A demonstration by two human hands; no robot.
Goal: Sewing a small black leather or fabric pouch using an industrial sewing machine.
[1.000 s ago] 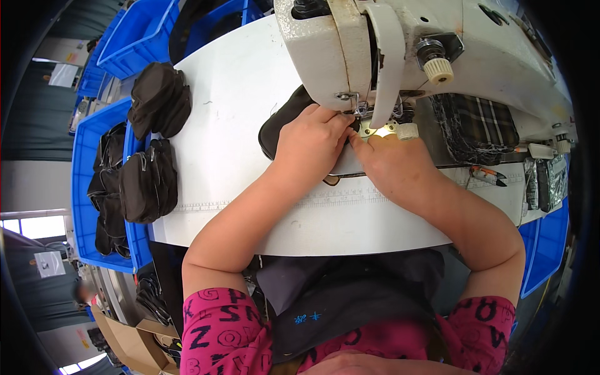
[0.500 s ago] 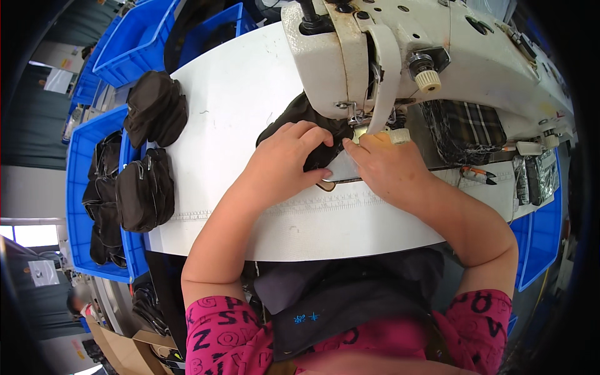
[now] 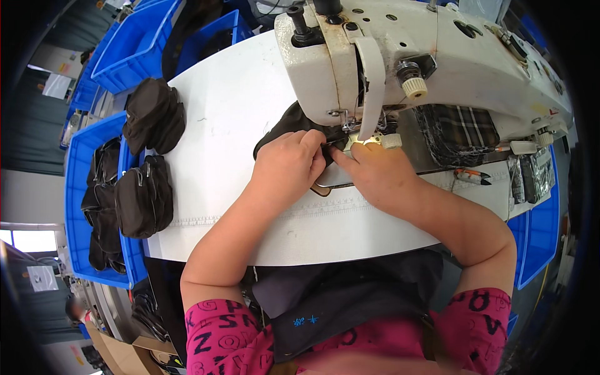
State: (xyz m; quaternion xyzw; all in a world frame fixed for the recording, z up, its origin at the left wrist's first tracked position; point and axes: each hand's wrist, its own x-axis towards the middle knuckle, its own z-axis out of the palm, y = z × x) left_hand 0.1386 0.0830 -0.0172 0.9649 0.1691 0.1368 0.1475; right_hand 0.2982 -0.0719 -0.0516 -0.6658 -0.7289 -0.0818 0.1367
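Note:
A dark brown fabric bag piece lies under the head of the white sewing machine, partly hidden by my hands. Thumb and fingers of my left hand are pinched together on its near edge. Just right of it, my right hand has its fingers curled beside the presser foot, close to the lit needle area. Its thumb side reaches left to the fabric edge by my left fingertips, and the two hands almost meet there. The exact grip of the right fingers is partly hidden.
Dark pouches sit at the table's left edge, by a blue bin holding more. Plaid fabric lies under the machine arm. Pens and plastic-wrapped packets are at right. A printed ruler runs along the white table.
My left thumb has closed in toward its fingers on the fabric. My right hand has shifted slightly left, nearer the left. The whole view has moved a little.

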